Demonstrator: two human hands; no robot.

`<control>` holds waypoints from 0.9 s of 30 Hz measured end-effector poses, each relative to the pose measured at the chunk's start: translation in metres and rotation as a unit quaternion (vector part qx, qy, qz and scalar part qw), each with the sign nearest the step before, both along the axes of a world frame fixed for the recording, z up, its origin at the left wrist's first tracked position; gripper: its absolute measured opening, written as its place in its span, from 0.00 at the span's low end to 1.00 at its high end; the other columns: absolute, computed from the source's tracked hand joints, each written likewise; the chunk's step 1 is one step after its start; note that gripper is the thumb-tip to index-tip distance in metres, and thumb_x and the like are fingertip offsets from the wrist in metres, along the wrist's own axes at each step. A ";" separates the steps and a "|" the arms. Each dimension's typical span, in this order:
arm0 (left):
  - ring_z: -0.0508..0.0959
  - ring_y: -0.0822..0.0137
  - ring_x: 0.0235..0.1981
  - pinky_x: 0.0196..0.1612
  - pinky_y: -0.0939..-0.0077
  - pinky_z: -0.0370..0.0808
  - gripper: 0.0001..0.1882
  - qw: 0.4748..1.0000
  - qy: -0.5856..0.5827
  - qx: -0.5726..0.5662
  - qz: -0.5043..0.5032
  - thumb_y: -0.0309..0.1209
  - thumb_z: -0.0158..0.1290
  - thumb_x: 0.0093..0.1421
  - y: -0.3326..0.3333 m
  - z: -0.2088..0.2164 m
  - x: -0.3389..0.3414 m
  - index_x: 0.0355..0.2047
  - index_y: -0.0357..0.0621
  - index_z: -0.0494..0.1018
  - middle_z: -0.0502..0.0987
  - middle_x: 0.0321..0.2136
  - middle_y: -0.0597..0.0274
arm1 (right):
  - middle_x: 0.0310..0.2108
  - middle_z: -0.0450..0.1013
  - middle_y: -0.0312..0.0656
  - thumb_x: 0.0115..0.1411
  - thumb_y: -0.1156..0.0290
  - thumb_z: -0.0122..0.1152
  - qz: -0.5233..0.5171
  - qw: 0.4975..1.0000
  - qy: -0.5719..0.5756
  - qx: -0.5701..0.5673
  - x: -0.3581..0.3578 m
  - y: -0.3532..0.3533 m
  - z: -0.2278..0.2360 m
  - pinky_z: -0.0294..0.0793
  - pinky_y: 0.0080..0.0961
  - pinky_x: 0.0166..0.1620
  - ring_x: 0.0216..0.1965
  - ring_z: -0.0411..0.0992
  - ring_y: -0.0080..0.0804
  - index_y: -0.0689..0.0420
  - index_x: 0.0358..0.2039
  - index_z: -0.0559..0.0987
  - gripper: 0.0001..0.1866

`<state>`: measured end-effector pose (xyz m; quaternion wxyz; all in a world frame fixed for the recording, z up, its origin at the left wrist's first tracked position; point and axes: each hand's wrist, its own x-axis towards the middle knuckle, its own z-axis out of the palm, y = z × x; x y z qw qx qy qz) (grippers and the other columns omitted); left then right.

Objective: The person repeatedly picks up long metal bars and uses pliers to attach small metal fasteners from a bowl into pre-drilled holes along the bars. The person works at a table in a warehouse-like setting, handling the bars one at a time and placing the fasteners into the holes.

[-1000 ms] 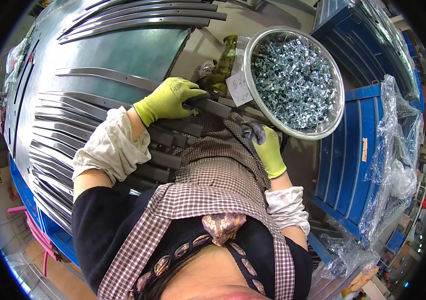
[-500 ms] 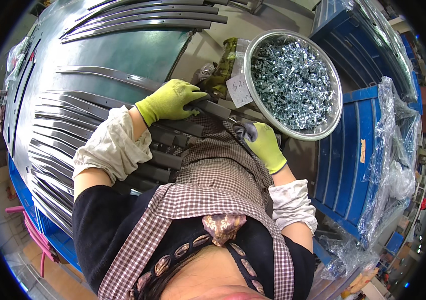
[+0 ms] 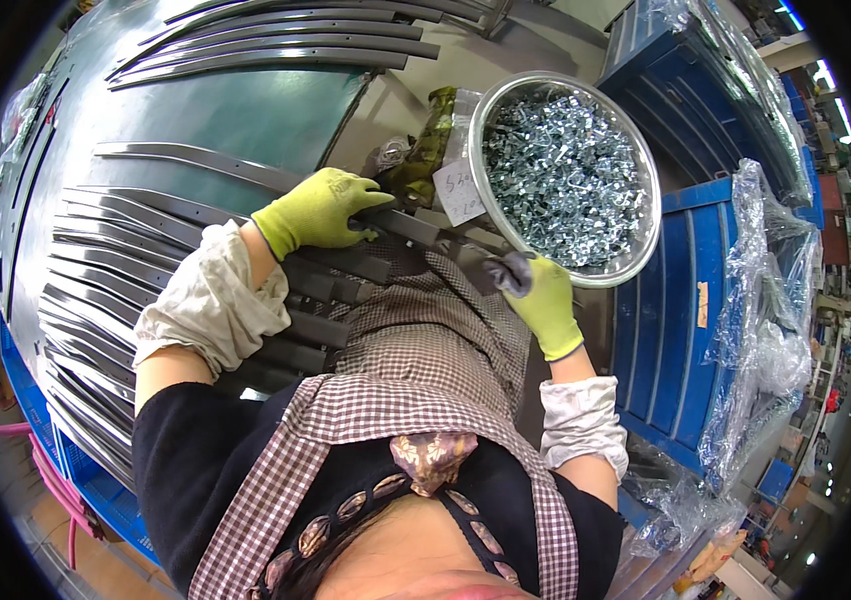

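Observation:
My left hand, in a yellow-green glove, is closed round a dark grey metal strip near its end, which sticks out past my fingers to the right. My right hand, gloved alike with grey fingertips, hovers to the right of that end, apart from it. Its thumb and fingers are pinched together; whatever they hold is too small or hidden to make out. Several similar strips lie side by side on the table under and left of my left arm. Close beyond my right hand is a clear round tub of small shiny metal clips.
More dark strips lie at the far end of the green-topped table. A paper tag with handwriting hangs by the tub. Blue metal bins with crumpled clear plastic wrap stand at the right.
My right hand has drawn slightly away from the strip's end. The left hand stays closed on the strip, and the whole view has shifted a little.

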<state>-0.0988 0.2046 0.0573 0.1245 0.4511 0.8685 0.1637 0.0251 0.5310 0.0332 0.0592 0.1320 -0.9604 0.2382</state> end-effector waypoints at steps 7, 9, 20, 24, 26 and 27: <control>0.80 0.50 0.40 0.49 0.61 0.75 0.29 0.999 0.003 -0.012 0.034 0.39 0.62 0.50 0.010 0.031 0.018 0.53 0.42 0.75 0.80 0.39 0.52 | 0.27 0.78 0.43 0.54 0.59 0.70 -0.128 0.990 -0.003 -0.061 -0.009 0.048 0.002 0.74 0.35 0.32 0.29 0.77 0.47 0.53 0.32 0.84 0.12; 0.80 0.50 0.40 0.46 0.60 0.77 0.27 0.999 0.005 -0.004 0.044 0.36 0.63 0.47 0.008 0.051 0.036 0.48 0.37 0.76 0.80 0.36 0.50 | 0.29 0.79 0.43 0.53 0.59 0.70 -0.147 0.988 -0.023 -0.052 -0.023 0.054 -0.007 0.75 0.37 0.35 0.31 0.78 0.46 0.52 0.36 0.84 0.13; 0.80 0.51 0.40 0.45 0.63 0.78 0.23 0.988 -0.147 0.003 0.044 0.31 0.63 0.46 -0.061 0.138 0.034 0.45 0.47 0.80 0.81 0.39 0.54 | 0.50 0.76 0.43 0.54 0.73 0.59 -0.058 0.997 0.001 0.056 -0.106 0.029 -0.029 0.77 0.41 0.48 0.43 0.77 0.47 0.47 0.43 0.83 0.15; 0.80 0.48 0.42 0.47 0.62 0.77 0.19 0.989 0.060 0.023 0.130 0.33 0.60 0.53 -0.053 0.099 -0.047 0.47 0.46 0.80 0.81 0.42 0.53 | 0.51 0.76 0.44 0.51 0.72 0.63 -0.090 0.989 -0.050 0.108 -0.116 0.039 -0.052 0.76 0.40 0.49 0.44 0.77 0.48 0.48 0.41 0.83 0.15; 0.77 0.50 0.48 0.53 0.61 0.73 0.20 0.972 0.159 0.016 0.174 0.37 0.58 0.58 -0.052 0.065 -0.083 0.51 0.49 0.77 0.79 0.49 0.54 | 0.46 0.77 0.43 0.52 0.69 0.64 -0.103 0.990 -0.035 0.093 -0.114 0.035 -0.046 0.77 0.39 0.46 0.43 0.77 0.47 0.51 0.40 0.83 0.13; 0.75 0.51 0.53 0.57 0.60 0.70 0.22 0.959 0.197 0.004 0.203 0.39 0.57 0.60 -0.054 0.051 -0.097 0.54 0.50 0.75 0.77 0.53 0.55 | 0.45 0.78 0.43 0.53 0.68 0.65 -0.104 0.992 -0.012 0.078 -0.111 0.035 -0.044 0.77 0.39 0.45 0.42 0.77 0.46 0.51 0.39 0.82 0.12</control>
